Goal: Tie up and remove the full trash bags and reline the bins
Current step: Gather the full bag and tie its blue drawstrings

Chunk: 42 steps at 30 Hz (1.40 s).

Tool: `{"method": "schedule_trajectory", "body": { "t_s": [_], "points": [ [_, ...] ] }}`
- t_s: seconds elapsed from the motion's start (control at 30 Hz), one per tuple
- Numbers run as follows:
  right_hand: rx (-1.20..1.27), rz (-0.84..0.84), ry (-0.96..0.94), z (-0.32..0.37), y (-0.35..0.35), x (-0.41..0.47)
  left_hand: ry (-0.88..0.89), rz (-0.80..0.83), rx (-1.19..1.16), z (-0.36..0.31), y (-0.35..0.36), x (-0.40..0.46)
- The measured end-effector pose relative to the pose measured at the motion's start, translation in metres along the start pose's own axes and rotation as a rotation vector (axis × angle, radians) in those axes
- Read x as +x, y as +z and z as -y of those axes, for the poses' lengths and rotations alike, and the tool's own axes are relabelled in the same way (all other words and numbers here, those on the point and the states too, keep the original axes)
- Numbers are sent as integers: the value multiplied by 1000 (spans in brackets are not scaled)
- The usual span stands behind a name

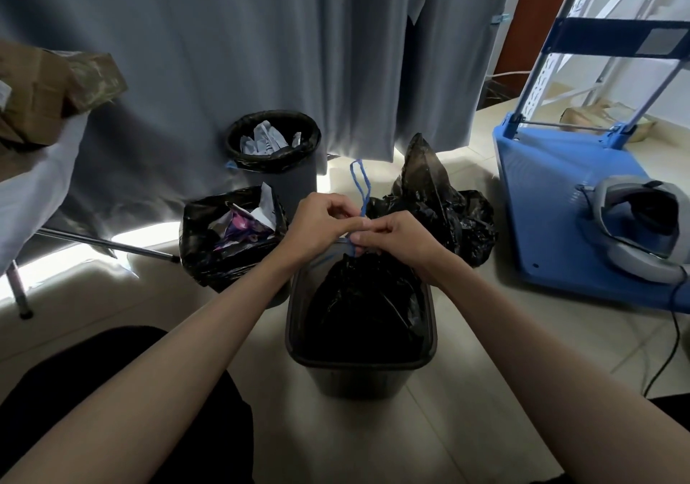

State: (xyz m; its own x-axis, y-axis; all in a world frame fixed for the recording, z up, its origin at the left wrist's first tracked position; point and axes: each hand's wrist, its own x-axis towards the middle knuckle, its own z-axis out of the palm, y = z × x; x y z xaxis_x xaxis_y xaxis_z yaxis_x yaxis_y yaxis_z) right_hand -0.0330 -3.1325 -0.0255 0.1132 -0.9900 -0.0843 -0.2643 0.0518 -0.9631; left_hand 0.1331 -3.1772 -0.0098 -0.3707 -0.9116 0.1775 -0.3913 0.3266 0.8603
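Observation:
A dark rectangular bin (360, 366) stands on the floor in front of me. A black trash bag (364, 304) sits inside it with its neck gathered. My left hand (321, 224) and my right hand (397, 237) meet above the neck, both pinching the blue drawstring (361, 188), whose loop sticks up behind my fingers. To the left stands a square bin with a black liner (224, 244), holding paper and wrappers. Behind it is a round bin (274, 151) lined in black, with crumpled paper inside. A bunched black bag (437, 199) lies behind my right hand.
A grey curtain (261, 42) hangs behind the bins. A blue platform cart (560, 203) at the right carries a grey headset (642, 229), with a cable trailing over the floor. At the left, a covered table (33, 184) holds a brown box (44, 91).

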Motion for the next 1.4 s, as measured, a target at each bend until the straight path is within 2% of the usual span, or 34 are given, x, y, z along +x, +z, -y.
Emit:
{"method": "schedule_trajectory", "body": {
  "t_s": [0.1,0.27,0.43,0.57,0.73,0.83,0.93,1.03,1.13,1.23,1.4],
  "points": [
    [-2,-32,-2,-2,-2,0,-54,5,70,1,4,0],
    [13,-42,22,3,-4,-3,-120,210,82,1,7,-5],
    [25,-82,39,0,-4,-3,-87,205,217,1,8,-5],
    [26,-214,93,-3,-7,-2,68,102,319,-2,10,-10],
    [100,-263,203,1,-8,-4,322,-36,565,-11,19,-21],
    [84,-271,235,-1,-10,-5,444,-16,615,-7,24,-20],
    [59,-287,213,-5,-12,-5,459,52,593,-4,25,-18],
    [137,-310,169,-2,-16,-4,315,135,484,-4,23,-16],
    [234,-252,67,4,-23,-6,-25,218,151,-8,19,-11],
    [147,-176,-42,9,-23,-12,-361,311,-128,-16,12,-11],
    [124,-218,-94,8,-23,-11,-560,433,-343,-10,4,-7]
  ]
}}
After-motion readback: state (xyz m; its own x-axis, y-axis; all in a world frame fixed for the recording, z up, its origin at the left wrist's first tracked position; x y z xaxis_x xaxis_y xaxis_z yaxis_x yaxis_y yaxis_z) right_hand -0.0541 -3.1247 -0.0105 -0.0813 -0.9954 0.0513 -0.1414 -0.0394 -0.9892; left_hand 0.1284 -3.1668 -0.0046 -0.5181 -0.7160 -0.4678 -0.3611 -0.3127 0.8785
